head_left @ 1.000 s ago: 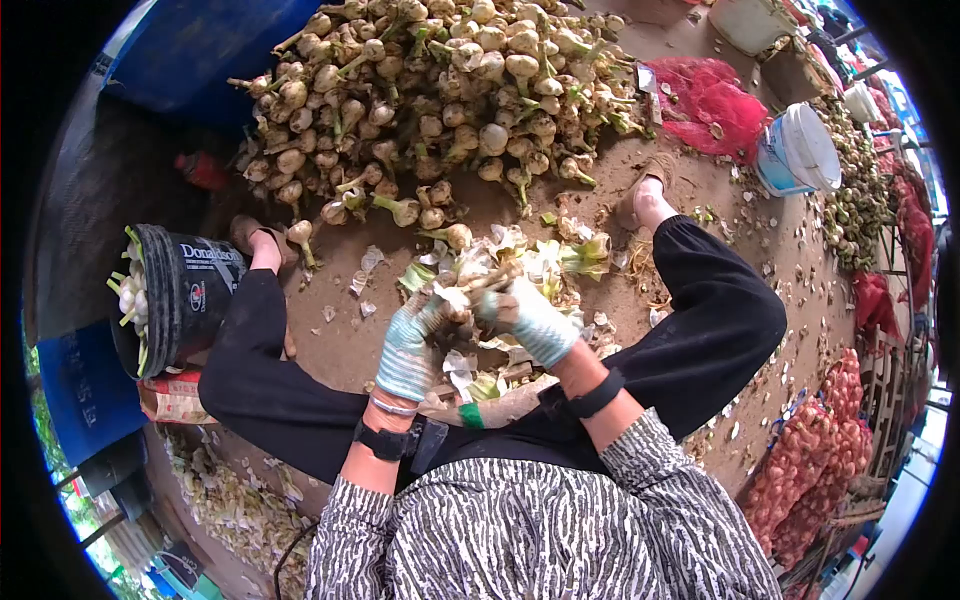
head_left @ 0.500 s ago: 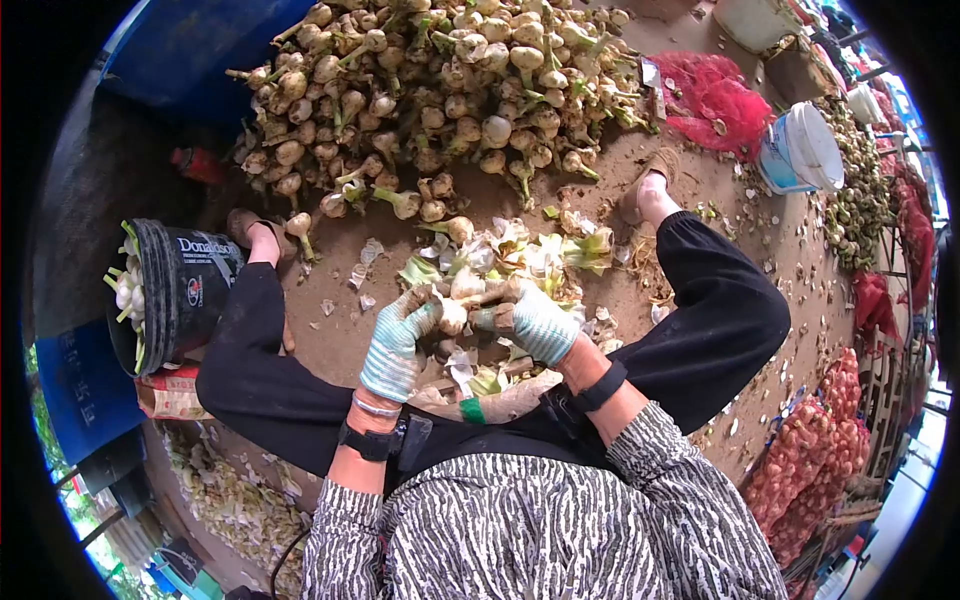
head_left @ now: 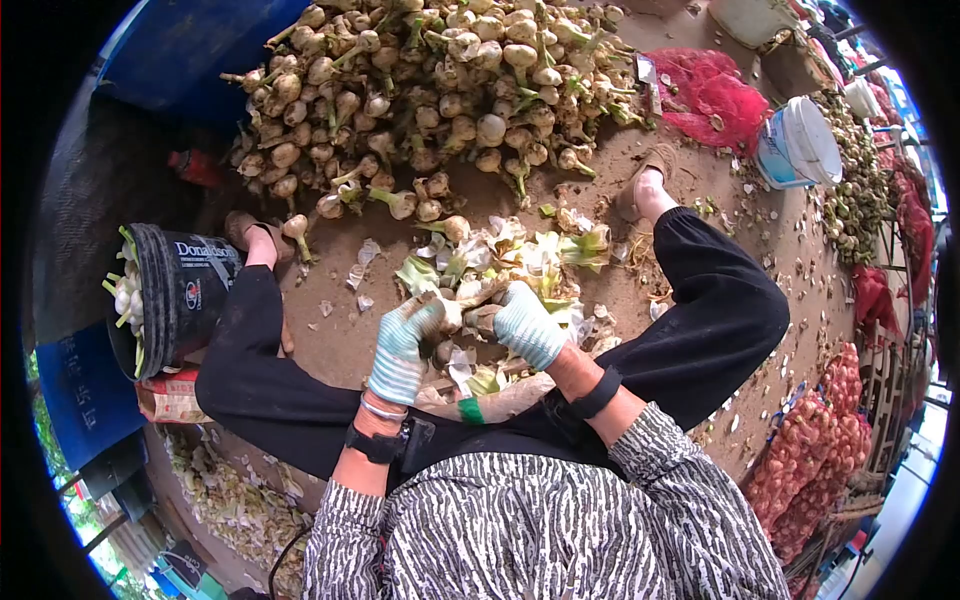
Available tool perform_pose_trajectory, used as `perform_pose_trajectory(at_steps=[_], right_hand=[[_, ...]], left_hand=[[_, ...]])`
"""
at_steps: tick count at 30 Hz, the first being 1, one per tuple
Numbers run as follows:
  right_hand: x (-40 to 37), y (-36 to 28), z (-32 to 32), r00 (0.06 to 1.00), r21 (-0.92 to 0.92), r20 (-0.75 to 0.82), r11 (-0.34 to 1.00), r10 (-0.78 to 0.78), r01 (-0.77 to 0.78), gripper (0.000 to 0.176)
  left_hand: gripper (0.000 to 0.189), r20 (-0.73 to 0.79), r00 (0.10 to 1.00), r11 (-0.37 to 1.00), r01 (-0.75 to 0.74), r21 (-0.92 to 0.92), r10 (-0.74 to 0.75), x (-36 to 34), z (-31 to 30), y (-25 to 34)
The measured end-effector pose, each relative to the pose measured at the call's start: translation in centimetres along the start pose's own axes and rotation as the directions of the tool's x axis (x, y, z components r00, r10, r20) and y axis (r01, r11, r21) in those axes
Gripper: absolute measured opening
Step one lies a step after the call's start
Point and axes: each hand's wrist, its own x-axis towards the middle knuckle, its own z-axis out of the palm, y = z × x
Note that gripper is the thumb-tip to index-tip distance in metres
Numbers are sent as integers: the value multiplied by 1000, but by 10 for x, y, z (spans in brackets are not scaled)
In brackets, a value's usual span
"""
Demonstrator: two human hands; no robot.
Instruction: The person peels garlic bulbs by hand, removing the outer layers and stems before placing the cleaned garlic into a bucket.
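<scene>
Big heap of garlic [head_left: 400, 110] out in front of me, black bucket [head_left: 190, 290] by my left leg, loose peelings [head_left: 530, 262] on the ground just beyond my hands. Both hands gloved and closed, no wide gap: left hand [head_left: 403, 345] has its fingers around the garlic bulb [head_left: 449, 316], right hand [head_left: 528, 325] is closed on the stem [head_left: 486, 292]. Exact finger contact on the right partly hidden, can't tell. Bulb is between my hands, above my lap, near the peelings.

Handling, my guess: light, firm in the middle, but the outer skin is papery and should slip or tear under a rub. Cloves could bruise if I squeeze hard. Best hold is round the bulb's widest part, snug not crushing. Stem looks dry and fairly stiff, good as a handle close to the bulb; farther out it may bend.
</scene>
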Motion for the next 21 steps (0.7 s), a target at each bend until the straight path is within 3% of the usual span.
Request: perform_pose_trajectory(at_steps=[1, 3, 5, 7, 9, 11, 12, 15, 16, 17, 19, 21], right_hand=[[1, 2, 1, 1000, 0, -1, 1000, -1, 1, 20], [5, 5, 2, 985, -87, -66, 984, -159, 153, 17], [10, 12, 0, 985, -88, -52, 983, -166, 161, 17], [9, 8, 0, 999, 101, -52, 995, -17, 22, 20], [4, 6, 0, 997, 79, -73, 997, -1, 7, 21], [5, 6, 5, 986, 193, -149, 976, -74, 102, 20], [8, 10, 7, 986, 191, -147, 976, -76, 103, 20], [13, 21, 11, 967, 65, -225, 989, -116, 134, 20], [8, 17, 12, 968, 98, -245, 992, -55, 81, 21], [6, 14, 12, 965, 131, -261, 991, 5, 30, 22], [10, 20, 10, 966, 194, -249, 981, 63, -14, 22], [12, 23, 9, 980, 380, -166, 924, 108, -37, 20]], left_hand=[[26, 1, 1000, 1000, -1, 0, 1, 2, -1, -2], [28, 23, 993, 987, 121, -108, -119, 9, -7, -6], [26, 105, 991, 995, 91, -40, -86, 13, -11, -6], [25, -29, 968, 937, -232, 261, 247, 17, -1, -6], [32, -47, 964, 919, -235, 317, 262, 13, -1, -2], [39, 21, 900, 736, -369, 568, 435, 11, 3, -4], [39, 12, 872, 709, -406, 577, 490, 8, 10, -2], [35, 16, 887, 717, -384, 582, 462, 10, 7, 0], [35, -2, 938, 826, -303, 475, 346, 11, 3, 2], [35, -2, 938, 826, -305, 474, 347, 12, 0, 3], [32, 24, 985, 937, -169, 305, 170, 12, -3, 4], [30, 46, 986, 962, -165, 219, 158, 9, -4, 3]])
